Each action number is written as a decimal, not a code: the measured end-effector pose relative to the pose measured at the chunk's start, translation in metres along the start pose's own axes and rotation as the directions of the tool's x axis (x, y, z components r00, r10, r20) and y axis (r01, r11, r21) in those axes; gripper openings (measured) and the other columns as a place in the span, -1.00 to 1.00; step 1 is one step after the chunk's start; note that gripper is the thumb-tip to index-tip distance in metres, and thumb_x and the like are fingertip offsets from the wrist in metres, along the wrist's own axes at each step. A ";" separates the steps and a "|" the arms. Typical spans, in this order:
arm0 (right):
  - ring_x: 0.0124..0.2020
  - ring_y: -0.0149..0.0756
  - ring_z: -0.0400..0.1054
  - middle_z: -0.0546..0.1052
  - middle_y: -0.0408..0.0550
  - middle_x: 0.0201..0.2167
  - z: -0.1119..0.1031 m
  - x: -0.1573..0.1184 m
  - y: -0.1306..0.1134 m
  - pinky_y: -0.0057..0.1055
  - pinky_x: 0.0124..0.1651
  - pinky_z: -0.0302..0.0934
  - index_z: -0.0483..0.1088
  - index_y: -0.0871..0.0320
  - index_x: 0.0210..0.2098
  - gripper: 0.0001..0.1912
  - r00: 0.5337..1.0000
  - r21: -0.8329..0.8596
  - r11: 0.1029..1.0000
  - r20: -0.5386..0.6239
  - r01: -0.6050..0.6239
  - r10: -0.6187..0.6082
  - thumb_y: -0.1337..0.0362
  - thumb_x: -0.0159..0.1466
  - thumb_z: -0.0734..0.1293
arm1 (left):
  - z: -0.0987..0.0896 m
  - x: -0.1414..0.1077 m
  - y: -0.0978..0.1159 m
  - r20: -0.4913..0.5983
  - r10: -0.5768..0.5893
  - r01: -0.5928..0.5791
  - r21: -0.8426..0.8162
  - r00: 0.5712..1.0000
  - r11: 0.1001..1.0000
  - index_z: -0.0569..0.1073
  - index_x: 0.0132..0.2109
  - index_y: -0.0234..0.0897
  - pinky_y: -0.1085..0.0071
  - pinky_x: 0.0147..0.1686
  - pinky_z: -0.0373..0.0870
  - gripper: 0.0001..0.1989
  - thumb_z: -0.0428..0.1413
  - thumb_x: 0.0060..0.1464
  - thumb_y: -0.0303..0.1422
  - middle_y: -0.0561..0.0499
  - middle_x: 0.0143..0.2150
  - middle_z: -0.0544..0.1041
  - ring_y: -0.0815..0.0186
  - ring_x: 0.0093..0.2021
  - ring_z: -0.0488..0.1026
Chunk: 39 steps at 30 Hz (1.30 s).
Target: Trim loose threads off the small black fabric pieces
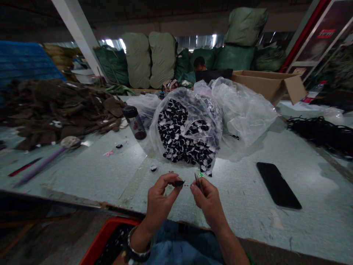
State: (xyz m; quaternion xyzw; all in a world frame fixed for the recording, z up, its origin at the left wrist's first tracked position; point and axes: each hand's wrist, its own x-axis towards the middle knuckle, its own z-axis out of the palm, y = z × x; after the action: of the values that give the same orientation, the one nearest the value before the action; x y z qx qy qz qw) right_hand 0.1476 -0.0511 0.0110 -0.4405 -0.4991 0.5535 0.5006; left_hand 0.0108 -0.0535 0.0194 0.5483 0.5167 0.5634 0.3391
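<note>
No label or writing is clear enough to read. The open, clear plastic bag near the centre holds many small black-and-white pieces. Just nearer, the left hand pinches a small black piece between thumb and fingertips; the right hand pinches slim grey metal snips upright.
</note>
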 end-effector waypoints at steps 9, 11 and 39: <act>-0.72 -0.58 -0.11 0.05 -0.31 -0.74 0.008 0.000 -0.005 -0.58 -0.69 -0.18 0.22 0.22 -0.58 -0.74 0.998 -0.052 0.999 0.062 -0.002 0.006 0.15 0.08 0.22 | -0.003 -0.004 -0.004 0.059 0.332 -0.336 0.246 0.941 0.909 0.43 -0.31 -0.20 0.38 -0.23 0.29 -0.78 0.06 -0.17 -0.54 0.01 -0.36 0.50 0.31 -0.31 0.40; -0.71 -0.57 -0.11 0.04 -0.30 -0.74 0.010 -0.001 -0.008 -0.58 -0.68 -0.17 0.23 0.22 -0.58 -0.75 0.998 -0.072 0.997 0.053 0.030 -0.026 0.16 0.10 0.21 | -0.002 -0.005 -0.004 0.058 0.336 -0.341 0.206 0.940 0.917 0.45 -0.33 -0.19 0.35 -0.19 0.27 -0.79 0.06 -0.17 -0.54 -0.01 -0.37 0.50 0.29 -0.29 0.40; -0.67 -0.54 -0.05 0.10 -0.27 -0.74 0.010 -0.001 -0.011 -0.57 -0.63 -0.12 0.22 0.21 -0.66 -0.83 0.979 -0.264 0.942 0.068 0.205 -0.194 0.34 0.04 0.21 | -0.015 -0.003 0.014 0.287 0.118 -0.158 0.120 0.951 0.980 0.49 -0.37 -0.24 0.43 -0.38 0.31 -0.85 0.07 -0.16 -0.45 -0.04 -0.44 0.44 0.33 -0.42 0.36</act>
State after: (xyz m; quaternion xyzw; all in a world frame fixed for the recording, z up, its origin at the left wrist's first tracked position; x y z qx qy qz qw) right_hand 0.1389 -0.0532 0.0227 -0.4402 -0.6220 0.4358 0.4790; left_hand -0.0005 -0.0623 0.0338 0.6794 0.4629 0.4651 0.3283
